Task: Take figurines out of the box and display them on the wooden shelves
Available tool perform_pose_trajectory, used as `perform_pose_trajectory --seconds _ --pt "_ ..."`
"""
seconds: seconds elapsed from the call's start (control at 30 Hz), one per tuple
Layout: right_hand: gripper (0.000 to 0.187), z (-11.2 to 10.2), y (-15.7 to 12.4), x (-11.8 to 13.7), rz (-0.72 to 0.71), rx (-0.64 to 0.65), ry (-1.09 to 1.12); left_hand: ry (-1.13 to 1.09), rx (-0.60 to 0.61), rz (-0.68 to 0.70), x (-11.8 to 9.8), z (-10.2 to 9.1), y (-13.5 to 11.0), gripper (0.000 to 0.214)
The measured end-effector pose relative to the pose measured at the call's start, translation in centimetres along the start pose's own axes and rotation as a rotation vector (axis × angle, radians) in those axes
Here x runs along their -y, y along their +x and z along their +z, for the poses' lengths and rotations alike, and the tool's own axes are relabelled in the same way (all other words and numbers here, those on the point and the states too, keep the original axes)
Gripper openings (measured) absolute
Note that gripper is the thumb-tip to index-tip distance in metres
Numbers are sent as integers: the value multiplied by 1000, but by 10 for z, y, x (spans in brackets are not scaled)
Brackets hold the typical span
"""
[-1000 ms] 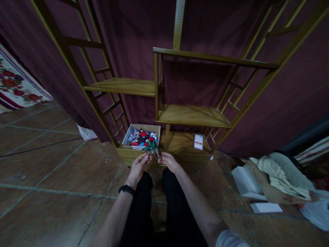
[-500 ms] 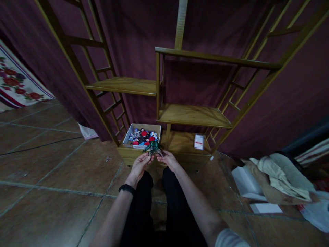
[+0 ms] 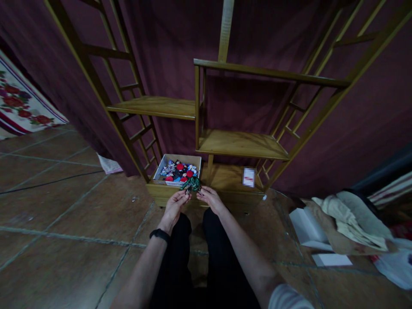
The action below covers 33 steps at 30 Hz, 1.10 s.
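Both hands meet above the knees, in front of the wooden shelf unit (image 3: 240,145). The left hand (image 3: 174,202) and right hand (image 3: 210,198) each close a fingertip grip on a small green trinket (image 3: 192,183), held just before the white box (image 3: 180,156) of colourful pieces on the lowest shelf.

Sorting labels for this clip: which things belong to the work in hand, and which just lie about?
In hand: left hand, right hand, green ornament, box of trinkets.
Lying about: white card, cloth pile, white box, floor paper.
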State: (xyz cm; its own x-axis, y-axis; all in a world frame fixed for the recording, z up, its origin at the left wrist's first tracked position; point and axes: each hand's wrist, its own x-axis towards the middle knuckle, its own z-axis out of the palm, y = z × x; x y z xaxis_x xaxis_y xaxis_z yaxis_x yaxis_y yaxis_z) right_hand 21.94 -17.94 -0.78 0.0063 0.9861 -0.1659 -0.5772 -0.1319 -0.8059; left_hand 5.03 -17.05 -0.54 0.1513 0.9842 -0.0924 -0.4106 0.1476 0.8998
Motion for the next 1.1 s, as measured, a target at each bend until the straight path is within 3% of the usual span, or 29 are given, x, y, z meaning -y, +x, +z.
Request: perform_pose_trajectory --seconds 0.77,1.1 --pt "33 -1 8 -10 -46 -55 -215 142 48 4 -4 9 -5 28" --pt "35 -3 2 -2 -58 27 -208 206 28 26 -4 13 -10 29"
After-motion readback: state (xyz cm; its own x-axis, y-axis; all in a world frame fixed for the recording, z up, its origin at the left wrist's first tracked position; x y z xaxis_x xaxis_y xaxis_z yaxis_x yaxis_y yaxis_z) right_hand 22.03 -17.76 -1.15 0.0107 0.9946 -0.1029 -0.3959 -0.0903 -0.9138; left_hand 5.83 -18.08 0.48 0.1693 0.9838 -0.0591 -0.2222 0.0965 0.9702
